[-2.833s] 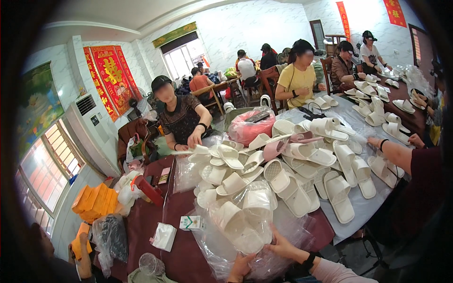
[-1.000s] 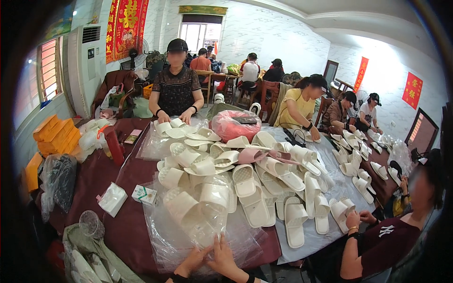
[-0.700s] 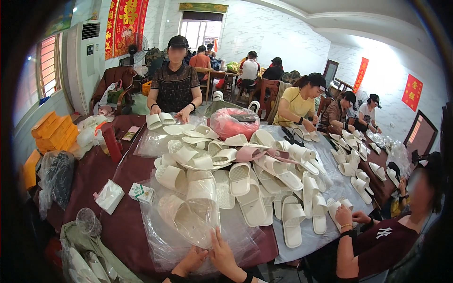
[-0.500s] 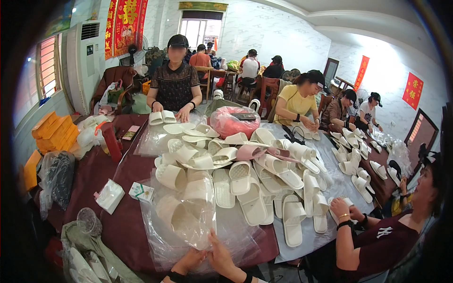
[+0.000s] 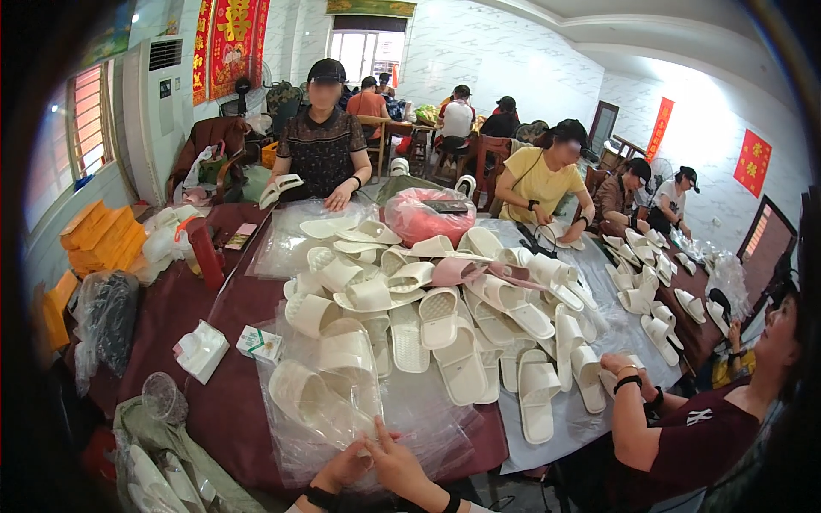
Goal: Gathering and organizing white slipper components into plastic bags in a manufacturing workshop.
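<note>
In front of me a pair of cream slippers [image 5: 310, 396] lies inside a clear plastic bag [image 5: 376, 376], toes pointing away and slightly splayed. My left hand [image 5: 345, 466] is closed at the bag's near end, beneath the slipper heels. Beside it, my right hand [image 5: 398, 468] pinches the same end, thumb and forefinger at the heel corner. The two hands nearly touch. Under the bagged pair lies a stack of flat clear bags [image 5: 428, 427]. Just beyond it, loose cream slippers [image 5: 410, 333] are heaped, with one pink slipper [image 5: 457, 270] on top.
A tissue pack [image 5: 201, 350] and a small white-green box [image 5: 259, 344] are on the maroon table cover [image 5: 214, 419] to my left. A sack of slippers [image 5: 171, 470] stands at lower left. Co-workers handle slippers across the table and at my right [image 5: 629, 376]. A red bundle [image 5: 428, 218] sits behind the heap.
The bagged slippers have shifted slightly left and toward me, with my hands closer together at their heels. Across the table, a co-worker has lifted slippers off to the left.
</note>
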The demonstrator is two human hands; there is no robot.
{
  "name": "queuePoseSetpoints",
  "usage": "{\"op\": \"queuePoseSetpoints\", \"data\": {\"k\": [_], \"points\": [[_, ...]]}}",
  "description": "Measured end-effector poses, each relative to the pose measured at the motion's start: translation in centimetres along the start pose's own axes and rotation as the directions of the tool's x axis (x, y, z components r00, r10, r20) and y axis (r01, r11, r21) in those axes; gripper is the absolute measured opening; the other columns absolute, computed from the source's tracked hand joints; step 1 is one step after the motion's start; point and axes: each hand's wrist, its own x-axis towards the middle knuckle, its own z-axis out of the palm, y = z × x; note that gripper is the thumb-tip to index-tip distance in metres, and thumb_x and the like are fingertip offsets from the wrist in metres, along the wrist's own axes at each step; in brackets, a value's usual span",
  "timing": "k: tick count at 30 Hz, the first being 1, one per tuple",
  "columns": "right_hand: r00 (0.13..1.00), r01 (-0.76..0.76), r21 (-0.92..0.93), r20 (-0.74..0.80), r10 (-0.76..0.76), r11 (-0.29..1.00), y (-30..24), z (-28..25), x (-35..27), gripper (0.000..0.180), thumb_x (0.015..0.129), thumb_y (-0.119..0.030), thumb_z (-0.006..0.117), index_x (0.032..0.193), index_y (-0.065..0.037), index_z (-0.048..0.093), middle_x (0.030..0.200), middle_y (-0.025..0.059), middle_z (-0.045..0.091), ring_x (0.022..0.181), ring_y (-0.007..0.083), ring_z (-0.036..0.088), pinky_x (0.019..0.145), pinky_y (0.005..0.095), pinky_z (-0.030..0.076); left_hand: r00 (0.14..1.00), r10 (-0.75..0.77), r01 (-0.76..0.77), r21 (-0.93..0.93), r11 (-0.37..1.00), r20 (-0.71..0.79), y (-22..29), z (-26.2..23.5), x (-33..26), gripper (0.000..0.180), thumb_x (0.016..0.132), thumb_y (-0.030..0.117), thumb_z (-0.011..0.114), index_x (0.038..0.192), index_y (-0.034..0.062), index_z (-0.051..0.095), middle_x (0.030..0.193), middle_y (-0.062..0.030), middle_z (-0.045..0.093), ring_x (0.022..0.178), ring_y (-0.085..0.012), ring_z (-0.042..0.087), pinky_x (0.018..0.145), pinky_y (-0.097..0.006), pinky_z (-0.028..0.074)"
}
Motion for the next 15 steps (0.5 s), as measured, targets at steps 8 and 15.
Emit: {"op": "queuePoseSetpoints", "data": {"k": [8, 15], "points": [[0.997, -0.027, 0.216, 0.075, 0.012, 0.976, 2.2, 0.9, -1.1, 0.052, 0.078, -0.002, 0.057, 0.128, -0.008, 0.045, 0.142, 0.0315, 0.023, 0.106, 0.0457, 0.052, 0.084, 0.0413, 0.047, 0.987, -0.062, 0.068, 0.035, 0.997, -0.149, -0.2, -0.5, 0.1, 0.051, 0.092, 0.028, 0.052, 0.134, 0.0031, 0.037, 0.133, -0.0094, 0.046, 0.117, -0.0185, 0.047, 0.096, -0.031, 0.037], [0.996, -0.044, 0.308, -0.065, 0.067, 0.95, 0.1, -1.0, -1.9, 0.076, 0.078, -0.016, 0.068, 0.135, 0.002, 0.021, 0.139, 0.0315, 0.025, 0.122, 0.0434, 0.04, 0.096, 0.041, 0.039, 0.944, -0.015, 0.017, 0.004, 1.0, -0.33, 0.3, 1.2, -0.3, 0.04, 0.089, 0.016, 0.058, 0.127, 0.0073, 0.046, 0.119, -0.0021, 0.054, 0.107, -0.0136, 0.052, 0.081, -0.027, 0.045]]}}
